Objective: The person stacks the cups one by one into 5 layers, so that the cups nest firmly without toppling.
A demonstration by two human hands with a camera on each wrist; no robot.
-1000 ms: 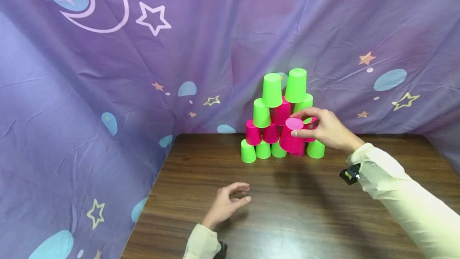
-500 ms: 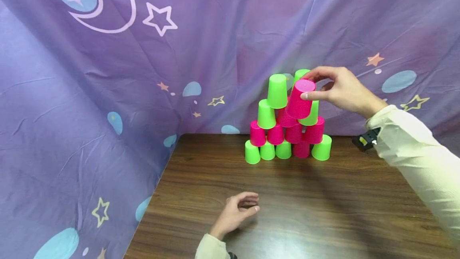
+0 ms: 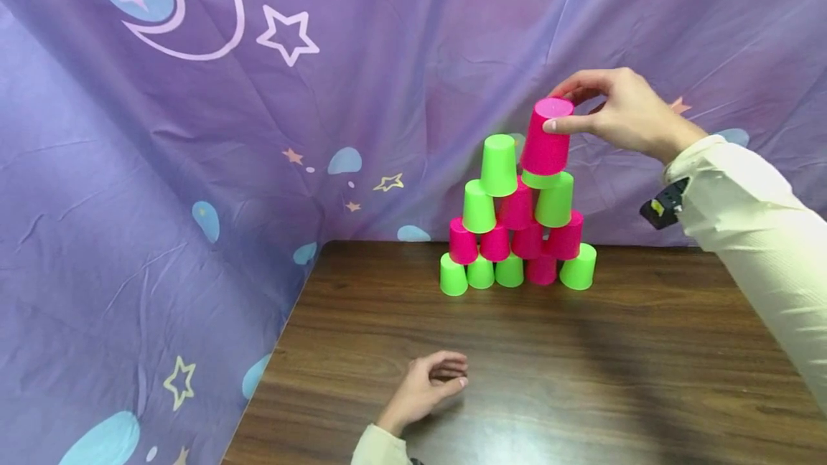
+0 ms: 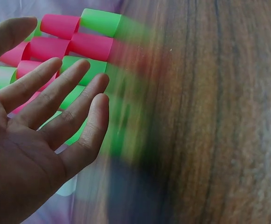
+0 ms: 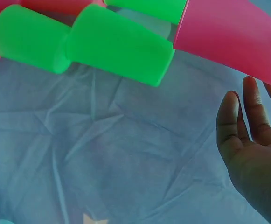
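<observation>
My right hand (image 3: 629, 113) pinches an upside-down pink cup (image 3: 545, 142) between thumb and fingers near its base. The cup tilts slightly and overlaps the top of a green cup (image 3: 541, 180) in the head view. That green cup and another green cup (image 3: 499, 165) form the top row of a cup pyramid. In the right wrist view, the held pink cup (image 5: 233, 39) has its rim close by the end of the stack. Low over the wooden table (image 3: 517, 350), my left hand (image 3: 423, 390) is relaxed and holds nothing; the left wrist view shows its fingers (image 4: 46, 102) spread.
Below the top row stand rows of inverted cups: two green cups (image 3: 479, 207) around a pink cup (image 3: 517, 204), then several pink cups (image 3: 463, 241), then a mostly green bottom row with one pink cup (image 3: 541, 270). A purple star-patterned cloth (image 3: 388, 92) hangs close behind.
My right hand has raised the pink cup from in front of the lower rows to above the top right green cup. The left hand has shifted only slightly.
</observation>
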